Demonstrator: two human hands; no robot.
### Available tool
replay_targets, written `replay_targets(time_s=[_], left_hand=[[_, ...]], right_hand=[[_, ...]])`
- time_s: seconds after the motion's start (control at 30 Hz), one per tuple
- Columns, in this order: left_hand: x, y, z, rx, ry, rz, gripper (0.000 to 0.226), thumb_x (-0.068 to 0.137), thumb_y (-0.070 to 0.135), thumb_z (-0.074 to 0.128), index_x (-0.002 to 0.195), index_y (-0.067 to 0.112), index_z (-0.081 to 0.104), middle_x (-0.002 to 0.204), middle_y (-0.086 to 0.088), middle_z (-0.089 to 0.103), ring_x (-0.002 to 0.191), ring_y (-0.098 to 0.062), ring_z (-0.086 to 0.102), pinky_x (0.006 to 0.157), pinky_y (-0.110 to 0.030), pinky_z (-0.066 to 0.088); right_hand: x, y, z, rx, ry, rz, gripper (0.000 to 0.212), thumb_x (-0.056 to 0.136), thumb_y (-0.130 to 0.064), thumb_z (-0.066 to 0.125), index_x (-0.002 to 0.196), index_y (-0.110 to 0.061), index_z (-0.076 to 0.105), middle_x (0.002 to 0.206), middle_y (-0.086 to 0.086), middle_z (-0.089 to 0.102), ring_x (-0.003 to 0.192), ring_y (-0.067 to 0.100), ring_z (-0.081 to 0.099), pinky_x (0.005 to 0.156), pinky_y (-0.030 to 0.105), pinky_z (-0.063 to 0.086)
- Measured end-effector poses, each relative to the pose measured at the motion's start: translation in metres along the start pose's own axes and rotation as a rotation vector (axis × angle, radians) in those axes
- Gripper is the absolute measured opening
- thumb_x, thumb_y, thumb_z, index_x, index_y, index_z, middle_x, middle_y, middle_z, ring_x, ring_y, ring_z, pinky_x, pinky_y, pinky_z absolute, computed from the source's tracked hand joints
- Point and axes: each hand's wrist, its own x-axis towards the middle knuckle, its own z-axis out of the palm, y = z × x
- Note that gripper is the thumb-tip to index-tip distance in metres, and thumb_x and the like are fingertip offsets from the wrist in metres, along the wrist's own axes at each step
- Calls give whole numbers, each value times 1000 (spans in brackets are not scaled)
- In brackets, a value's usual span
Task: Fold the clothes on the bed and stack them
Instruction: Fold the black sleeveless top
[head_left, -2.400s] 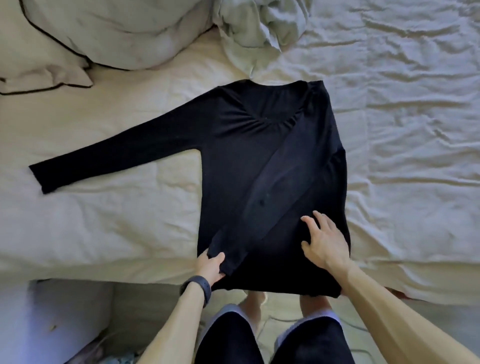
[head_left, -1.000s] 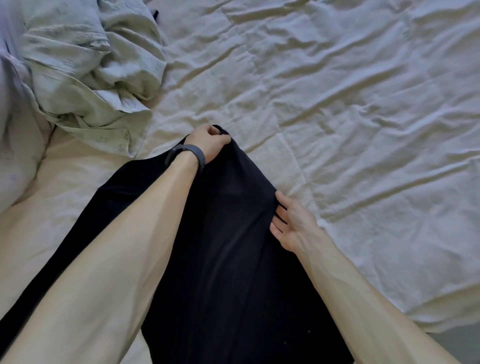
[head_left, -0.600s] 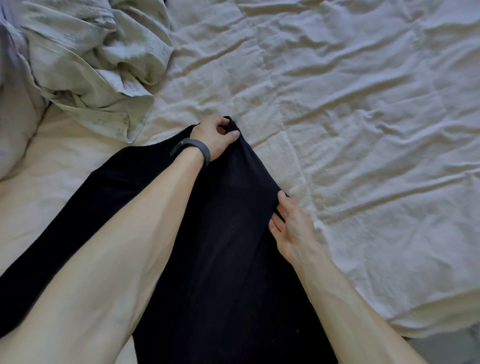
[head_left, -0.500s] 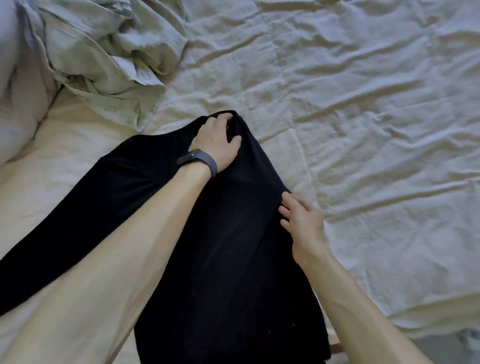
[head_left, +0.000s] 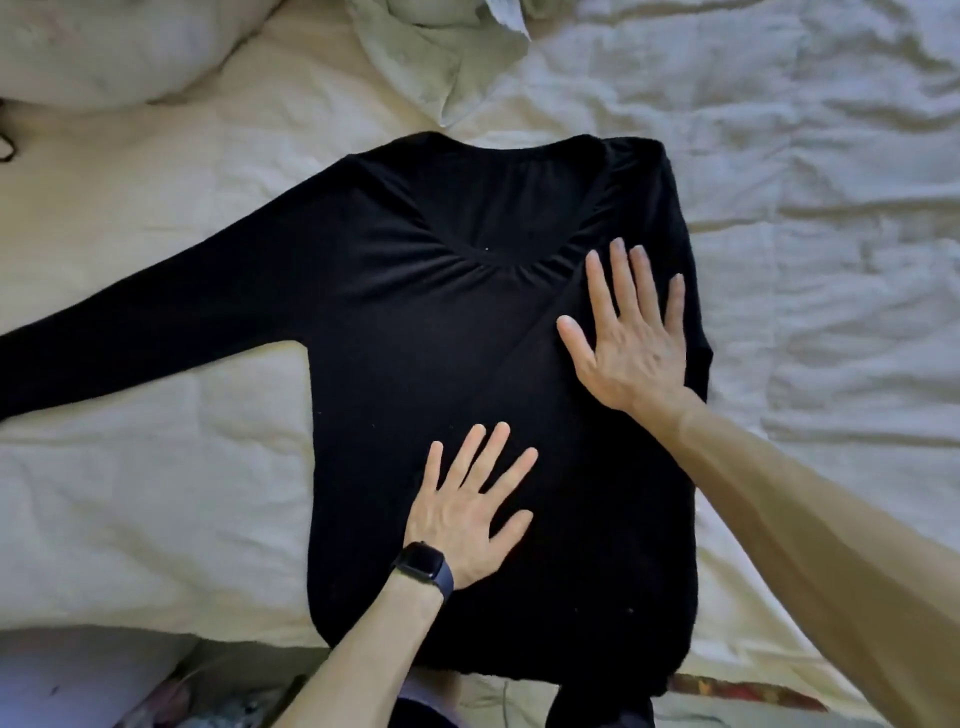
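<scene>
Both hands have released the cloth they gripped half a second ago; the left hand (head_left: 467, 519) and right hand (head_left: 628, 343) now press flat, fingers straight and spread, grasping nothing.

1. I see the bed (head_left: 156, 493) filling the view, its cream cover on the left side. A wrinkled white sheet (head_left: 831, 208) covers the right side. A strip of floor (head_left: 78, 686) shows at the near edge.
2. The black shirt (head_left: 415, 338) lies front-up at the centre of the bed, its hem hanging over the near edge. It has a gathered V-neck. One sleeve (head_left: 130, 332) runs out flat to the left edge of view; the other side is folded inward across the body.
3. A pillow (head_left: 104, 52) sits at the far left.
4. A crumpled pale-green garment (head_left: 431, 57) lies just beyond the collar.
5. A dark watch (head_left: 423, 566) is on the left wrist.
</scene>
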Motion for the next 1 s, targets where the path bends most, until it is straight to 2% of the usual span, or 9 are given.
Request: replay_targets(time_s=[0.2,0.3,0.47,0.6,0.7,0.8,0.9,0.97,1.0], left_hand=[[-76,-23,18,5,3,19,68,98,56,36,159,39,11,168,-3,6,153,-26,10,119,-55,1],[-107,-32,14,-23,-62,66,67,99,55,38,159,39,13,169,-2,5,154,-25,9,118,-56,4],[-139,-70,-1,-83,-40,131,67,97,56,42,158,41,20,167,0,15,153,-23,13,118,-55,8],[-152,-152,-30,-355,98,-391,61,96,48,49,154,34,35,162,0,30,149,-23,26,118,-48,23],[-153,-232,-53,-775,240,-790,55,100,41,55,150,22,42,155,-1,40,142,-22,37,113,-33,31],[-155,-322,-74,-1124,385,-1111,60,98,45,56,151,21,38,151,-2,45,137,-27,44,108,-37,40],[-157,-411,-83,-1423,398,-1361,73,93,55,58,152,18,34,146,-4,50,130,-29,51,106,-39,41],[-158,-458,-85,-1654,488,-1438,51,92,52,63,124,14,57,129,-7,60,102,-23,63,95,-37,51],[-158,-477,-84,-1750,559,-1456,37,92,47,66,109,15,60,121,-7,63,91,-19,64,84,-33,54]], right_hand=[[-6,-13,-6,-38,-20,94,75,102,-66,16,163,-28,-6,171,0,-12,157,18,-16,124,55,-13],[-29,-45,-15,20,-14,146,72,104,-58,23,164,-25,-1,172,5,-8,157,23,-13,124,60,-7],[-91,-140,-14,28,-27,-76,66,104,-47,45,162,-24,25,170,11,14,158,29,4,123,61,11],[-107,-232,-8,65,-103,-206,60,101,-43,53,157,-24,39,169,11,21,158,28,11,124,59,18],[-104,-290,2,79,-163,-281,59,103,-43,50,158,-27,37,170,8,17,158,26,8,125,56,17],[-88,-352,14,42,-254,-346,63,105,-50,39,162,-32,21,172,5,3,159,25,-2,126,53,14],[-73,-395,28,-26,-361,-379,66,104,-60,26,163,-38,4,172,2,-9,158,25,-10,123,56,10],[-73,-408,39,-119,-428,-374,69,101,-67,12,160,-41,-13,168,-3,-24,155,23,-23,122,60,2],[-73,-410,45,-160,-458,-361,70,99,-69,5,157,-42,-21,164,-4,-33,151,21,-32,122,61,-3]])
